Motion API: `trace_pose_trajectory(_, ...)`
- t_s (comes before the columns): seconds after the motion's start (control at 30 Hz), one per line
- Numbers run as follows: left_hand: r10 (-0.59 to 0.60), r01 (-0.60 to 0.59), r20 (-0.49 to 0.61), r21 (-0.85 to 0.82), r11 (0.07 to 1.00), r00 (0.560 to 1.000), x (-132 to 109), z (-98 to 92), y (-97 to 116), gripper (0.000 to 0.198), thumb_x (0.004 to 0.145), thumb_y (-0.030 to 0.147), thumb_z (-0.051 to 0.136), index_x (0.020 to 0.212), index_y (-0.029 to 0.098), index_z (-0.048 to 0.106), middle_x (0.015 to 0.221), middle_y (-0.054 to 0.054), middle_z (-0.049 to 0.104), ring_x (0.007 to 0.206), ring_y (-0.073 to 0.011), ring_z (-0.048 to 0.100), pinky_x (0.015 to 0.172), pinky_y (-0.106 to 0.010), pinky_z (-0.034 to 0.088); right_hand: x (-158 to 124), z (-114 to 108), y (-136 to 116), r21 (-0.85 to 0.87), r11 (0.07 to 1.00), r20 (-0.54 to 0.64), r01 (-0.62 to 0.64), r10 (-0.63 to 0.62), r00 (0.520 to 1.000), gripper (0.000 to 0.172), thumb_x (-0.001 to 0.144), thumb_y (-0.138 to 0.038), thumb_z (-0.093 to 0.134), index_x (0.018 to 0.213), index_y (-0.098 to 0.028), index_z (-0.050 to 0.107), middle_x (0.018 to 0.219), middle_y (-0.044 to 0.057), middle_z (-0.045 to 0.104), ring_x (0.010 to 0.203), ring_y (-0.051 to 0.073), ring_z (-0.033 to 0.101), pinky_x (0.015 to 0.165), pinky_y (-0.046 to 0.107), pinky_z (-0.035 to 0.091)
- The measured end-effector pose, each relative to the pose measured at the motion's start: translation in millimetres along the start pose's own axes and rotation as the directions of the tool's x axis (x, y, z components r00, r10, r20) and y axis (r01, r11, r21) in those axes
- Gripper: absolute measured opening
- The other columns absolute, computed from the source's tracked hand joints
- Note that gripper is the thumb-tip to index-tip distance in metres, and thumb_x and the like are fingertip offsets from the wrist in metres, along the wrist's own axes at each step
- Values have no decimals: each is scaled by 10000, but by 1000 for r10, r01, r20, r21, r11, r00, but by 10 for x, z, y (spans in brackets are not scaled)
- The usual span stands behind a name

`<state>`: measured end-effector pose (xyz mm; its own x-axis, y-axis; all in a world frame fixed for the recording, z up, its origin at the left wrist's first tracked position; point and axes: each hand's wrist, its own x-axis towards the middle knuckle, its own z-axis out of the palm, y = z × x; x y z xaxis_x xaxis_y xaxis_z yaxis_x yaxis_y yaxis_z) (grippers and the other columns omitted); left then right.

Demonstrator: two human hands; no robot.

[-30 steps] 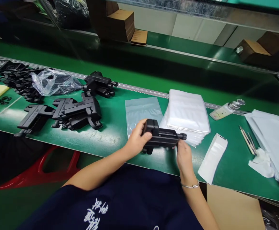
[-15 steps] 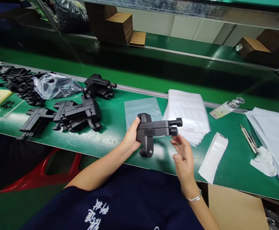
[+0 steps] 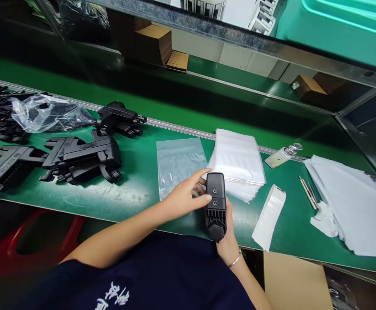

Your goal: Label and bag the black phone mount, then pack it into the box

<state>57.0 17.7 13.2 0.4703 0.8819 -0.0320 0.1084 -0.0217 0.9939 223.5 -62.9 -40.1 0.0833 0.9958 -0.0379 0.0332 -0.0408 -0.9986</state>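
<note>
Upright above the bench edge is a black plastic bracket (image 3: 215,202), its narrow end with two round screw holes and a ribbed part turned toward me. My right hand (image 3: 228,234) wraps it from the right and behind, most of the fingers hidden. From the left, my left hand (image 3: 188,193) has its thumb against the near face and its index finger by the top edge; the other fingers curl at the side. Behind them lie a clear plastic bag (image 3: 178,159) and a stack of white plastic bags (image 3: 238,155).
Similar black brackets (image 3: 84,157) lie to the left, with others (image 3: 118,118) behind and a clear bag of black parts (image 3: 52,114). Right are a pump bottle (image 3: 281,156), a white strip (image 3: 270,217), tweezers (image 3: 309,191) and white sheets (image 3: 352,206). A metal shelf edge (image 3: 239,43) crosses above.
The bracket has turned from lying sideways to end-on toward me. My right hand, open beside it before, now holds it, and my left hand has shifted its grip. The view has swung right.
</note>
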Motion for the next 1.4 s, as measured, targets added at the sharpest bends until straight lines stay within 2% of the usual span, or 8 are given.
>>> trace_pose_trajectory(0.1,-30,28,-70,-27,999,997,115,-1,34,321,845,364,578,1120,205,623,710,8,597,644,-161,589,620,-288,498,-130,12,18,-31,1000,44,0,2,999,584,834,-588,565,1340,-301,505,1022,48,689,852,245,663,672,366,591)
trace_pose_trajectory(0.23,-35,33,-67,-34,999,997,174,-52,68,283,870,394,524,1018,188,648,627,29,553,553,-142,566,554,-266,491,-27,92,113,31,999,19,-14,13,1000,531,861,-626,505,1262,-283,562,975,47,693,803,229,662,645,353,586)
trace_pose_trajectory(0.47,144,-161,157,99,982,977,-123,-266,9,836,685,249,794,1432,303,423,1342,-101,594,1116,-303,634,900,-399,535,205,-101,292,243,968,-118,58,-30,993,494,831,-681,503,1081,-268,606,926,52,713,832,236,684,718,403,582)
trace_pose_trajectory(0.67,53,-21,163,-196,980,985,-243,-332,-194,753,676,220,829,1337,344,492,1310,-71,600,1109,-260,640,947,-410,522,159,-373,238,266,957,-102,116,-91,991,646,644,-600,787,1145,-239,597,1006,81,709,965,257,671,874,423,553)
trace_pose_trajectory(0.8,-127,226,196,-654,722,972,-219,-202,-300,745,617,405,881,1271,284,546,1092,-55,679,915,-199,686,763,-283,569,248,-350,38,286,958,19,-8,2,1000,579,699,-642,725,1069,-211,611,825,55,710,660,206,684,588,342,596)
trace_pose_trajectory(1.03,-339,411,287,-825,387,896,-248,-93,-431,425,702,427,826,1014,161,711,935,-55,735,779,-150,686,682,-207,559,310,-234,-79,229,968,-5,-101,105,994,468,760,-614,684,896,-179,577,611,31,688,528,189,689,490,257,558)
trace_pose_trajectory(1.2,-484,478,283,-807,346,828,-131,-173,-571,415,896,480,604,1100,127,686,816,-69,740,709,-175,693,672,-251,553,204,-95,-250,-193,961,11,196,-198,980,357,811,-495,684,1008,-213,588,742,20,704,624,200,705,559,292,584)
trace_pose_trajectory(1.4,-514,493,290,-810,317,807,35,-63,-576,503,952,471,497,1348,163,532,813,-72,748,643,-197,701,689,-323,560,92,202,-455,-547,574,280,610,-561,779,389,916,-384,582,1218,-150,513,797,73,719,644,216,706,580,302,574)
